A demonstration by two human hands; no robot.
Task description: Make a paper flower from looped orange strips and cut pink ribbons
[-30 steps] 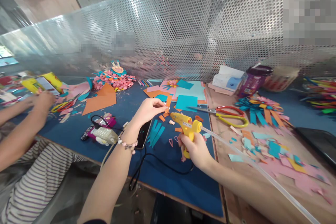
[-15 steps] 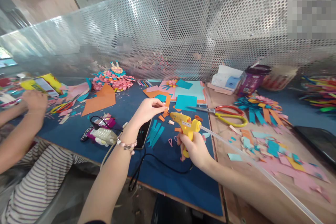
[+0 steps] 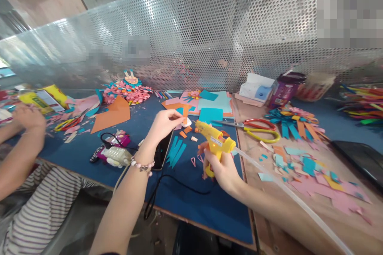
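My right hand point(image 3: 220, 163) is wrapped round the handle of a yellow hot glue gun point(image 3: 214, 135), whose nozzle points left. A long clear glue stick point(image 3: 278, 181) trails from its back end. Just left of the nozzle, my left hand point(image 3: 164, 125) pinches an orange paper strip point(image 3: 186, 110) between thumb and fingers. A small white piece point(image 3: 187, 122) shows at those fingertips; I cannot tell whether it is held too. Orange scraps point(image 3: 185, 130) and teal paper strips point(image 3: 176, 150) lie on the blue tabletop below.
Scissors point(image 3: 260, 129) lie to the right beside a paper flower point(image 3: 295, 121) and many paper scraps point(image 3: 314, 167). A phone point(image 3: 161, 151) and black cable point(image 3: 179, 181) lie near my left forearm. Another person's hands point(image 3: 30, 121) work at far left. A perforated metal panel point(image 3: 191, 36) stands behind.
The glue gun's nozzle has drawn slightly away to the right from my left fingertips. The white piece there now shows more. The camera view has shifted a little.
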